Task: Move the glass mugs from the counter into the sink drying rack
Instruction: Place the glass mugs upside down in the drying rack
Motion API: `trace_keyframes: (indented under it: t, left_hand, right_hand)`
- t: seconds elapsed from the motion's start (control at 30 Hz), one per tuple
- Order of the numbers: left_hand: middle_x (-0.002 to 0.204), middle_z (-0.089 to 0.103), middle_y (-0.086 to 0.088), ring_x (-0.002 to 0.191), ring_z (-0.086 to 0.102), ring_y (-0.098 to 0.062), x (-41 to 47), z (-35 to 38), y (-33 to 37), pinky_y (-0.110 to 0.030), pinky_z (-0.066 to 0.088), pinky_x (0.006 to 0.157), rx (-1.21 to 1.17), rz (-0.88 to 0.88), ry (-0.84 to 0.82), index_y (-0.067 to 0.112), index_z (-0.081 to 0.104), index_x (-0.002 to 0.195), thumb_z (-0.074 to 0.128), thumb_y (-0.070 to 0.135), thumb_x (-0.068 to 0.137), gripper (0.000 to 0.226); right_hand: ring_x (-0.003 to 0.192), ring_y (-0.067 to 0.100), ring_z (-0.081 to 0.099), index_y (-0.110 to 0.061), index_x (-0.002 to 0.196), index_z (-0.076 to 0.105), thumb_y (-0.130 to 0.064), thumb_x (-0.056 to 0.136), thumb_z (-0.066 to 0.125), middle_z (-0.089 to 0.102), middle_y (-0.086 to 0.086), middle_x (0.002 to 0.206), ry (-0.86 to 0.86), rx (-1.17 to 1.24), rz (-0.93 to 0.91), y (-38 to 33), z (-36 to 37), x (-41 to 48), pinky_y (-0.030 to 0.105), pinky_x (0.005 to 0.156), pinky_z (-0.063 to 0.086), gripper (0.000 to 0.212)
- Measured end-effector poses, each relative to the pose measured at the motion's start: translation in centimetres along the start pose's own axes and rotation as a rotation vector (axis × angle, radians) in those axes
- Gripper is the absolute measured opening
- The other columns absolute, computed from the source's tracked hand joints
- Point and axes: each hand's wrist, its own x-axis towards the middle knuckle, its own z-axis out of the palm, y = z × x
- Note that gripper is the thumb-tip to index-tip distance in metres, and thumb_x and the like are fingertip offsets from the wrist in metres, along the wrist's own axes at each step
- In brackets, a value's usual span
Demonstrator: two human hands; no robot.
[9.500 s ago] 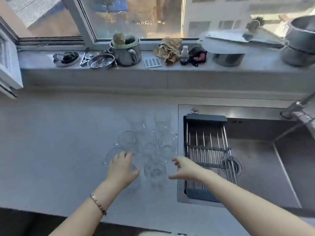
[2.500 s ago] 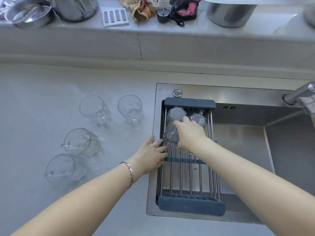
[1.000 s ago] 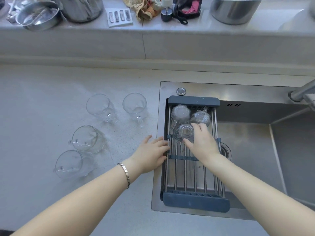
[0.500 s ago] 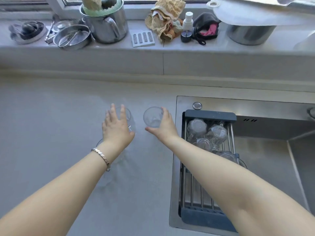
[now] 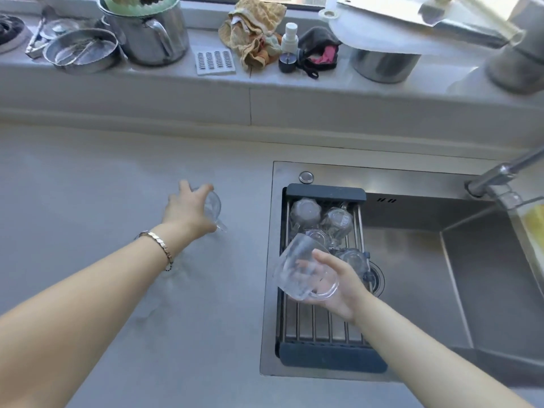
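My right hand grips a clear glass mug, tilted with its base up, over the middle of the dark-framed drying rack in the sink. Several glass mugs stand upside down at the rack's far end. On the grey counter my left hand is closed around another glass mug, whose handle points toward me. No other mug shows on the counter.
A steel sink basin lies right of the rack, with a tap at the far right. The windowsill holds a steel pot, a pan, cloths, a small bottle and a white lid.
My right hand has carried a mug from the counter over to the rack. My left hand has closed on the mug that stood beside it.
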Motion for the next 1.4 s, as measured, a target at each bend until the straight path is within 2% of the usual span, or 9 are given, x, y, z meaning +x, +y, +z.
trace_keyframes:
  t: [0.1, 0.23, 0.33, 0.53, 0.7, 0.8, 0.93, 1.2, 1.4]
  left_hand:
    - [0.129, 0.035, -0.013, 0.110, 0.049, -0.038, -3.7, 1.9, 2.2, -0.042, 0.046, 0.096, -0.114, 0.074, 0.008, 0.030, 0.041, 0.135, 0.076, 0.020, 0.066, 0.077]
    - [0.129, 0.035, -0.005, 0.117, 0.048, -0.028, -10.0, 5.7, 5.7, -0.031, 0.044, 0.091, -0.194, 0.234, -0.067, 0.033, 0.042, 0.134, 0.075, 0.022, 0.069, 0.074]
    - [0.117, 0.031, 0.007, 0.111, 0.050, -0.020, -12.1, 6.9, 6.2, -0.023, 0.039, 0.080, -0.234, 0.257, -0.079, 0.036, 0.042, 0.133, 0.074, 0.023, 0.069, 0.073]
    - [0.112, 0.030, 0.008, 0.096, 0.046, -0.014, -14.2, 8.0, 6.7, -0.022, 0.037, 0.078, -0.255, 0.259, -0.091, 0.033, 0.046, 0.131, 0.075, 0.019, 0.068, 0.071]
    - [0.110, 0.030, 0.008, 0.092, 0.047, -0.015, -15.0, 7.8, 6.7, -0.021, 0.035, 0.079, -0.241, 0.254, -0.077, 0.033, 0.046, 0.131, 0.076, 0.018, 0.067, 0.073]
    - [0.111, 0.030, 0.008, 0.094, 0.049, -0.017, -14.9, 7.7, 6.5, -0.022, 0.037, 0.080, -0.244, 0.236, -0.068, 0.034, 0.046, 0.132, 0.077, 0.018, 0.066, 0.074]
    - [0.123, 0.038, -0.001, 0.105, 0.053, -0.022, -14.7, 7.5, 6.1, -0.025, 0.041, 0.083, -0.240, 0.208, -0.048, 0.033, 0.046, 0.132, 0.077, 0.019, 0.066, 0.075]
    - [0.113, 0.030, 0.009, 0.101, 0.054, -0.020, -14.9, 6.9, 4.7, -0.026, 0.044, 0.081, -0.269, 0.153, -0.009, 0.037, 0.045, 0.131, 0.077, 0.024, 0.066, 0.073]
    - [0.113, 0.025, 0.012, 0.104, 0.052, -0.018, -15.1, 6.1, 3.1, -0.023, 0.041, 0.080, -0.258, 0.104, -0.008, 0.039, 0.043, 0.132, 0.076, 0.026, 0.067, 0.074]
  right_hand:
    - [0.084, 0.027, 0.070, -0.015, 0.086, 0.073, -0.034, 0.044, 0.084, 0.073, 0.009, 0.095, -0.015, 0.094, -0.027, 1.1, -2.5, -3.9, 0.040, 0.070, 0.057, 0.048]
    - [0.097, 0.036, 0.066, -0.014, 0.119, 0.057, -0.027, 0.035, 0.090, 0.065, 0.022, 0.111, 0.004, 0.282, -0.050, 3.3, -7.4, -8.0, 0.050, 0.074, 0.057, 0.091]
    - [0.100, 0.033, 0.065, -0.020, 0.126, 0.053, -0.026, 0.038, 0.089, 0.065, 0.019, 0.112, -0.055, 0.287, -0.035, 3.6, -7.7, -8.7, 0.047, 0.071, 0.058, 0.095]
    - [0.092, 0.009, 0.068, -0.030, 0.113, 0.055, -0.019, 0.057, 0.072, 0.071, -0.005, 0.099, 0.072, -0.101, -0.140, 3.4, -7.8, -9.9, 0.037, 0.068, 0.059, 0.059]
    - [0.117, 0.009, 0.047, -0.030, 0.130, 0.042, -0.028, 0.052, 0.079, 0.052, -0.011, 0.124, 0.380, -0.680, -0.311, 2.8, -8.1, -11.0, 0.027, 0.095, 0.039, 0.087]
    - [0.109, 0.007, 0.044, -0.031, 0.122, 0.042, -0.018, 0.062, 0.079, 0.048, -0.015, 0.111, 0.509, -1.029, -0.413, 2.0, -7.6, -11.6, 0.022, 0.087, 0.033, 0.071]
    - [0.110, 0.018, 0.050, -0.026, 0.120, 0.044, -0.030, 0.064, 0.074, 0.050, -0.005, 0.116, 0.549, -1.441, -0.414, 1.1, -7.1, -11.3, 0.024, 0.082, 0.037, 0.063]
    - [0.110, 0.036, 0.051, -0.019, 0.129, 0.035, -0.044, 0.076, 0.061, 0.048, 0.011, 0.124, 0.483, -1.675, -0.208, 2.0, -3.4, -3.2, 0.038, 0.089, 0.044, 0.064]
    - [0.114, 0.040, 0.044, -0.013, 0.128, 0.036, -0.041, 0.083, 0.060, 0.040, 0.017, 0.128, 0.608, -1.771, -0.156, 3.0, -1.6, 2.4, 0.040, 0.086, 0.048, 0.058]
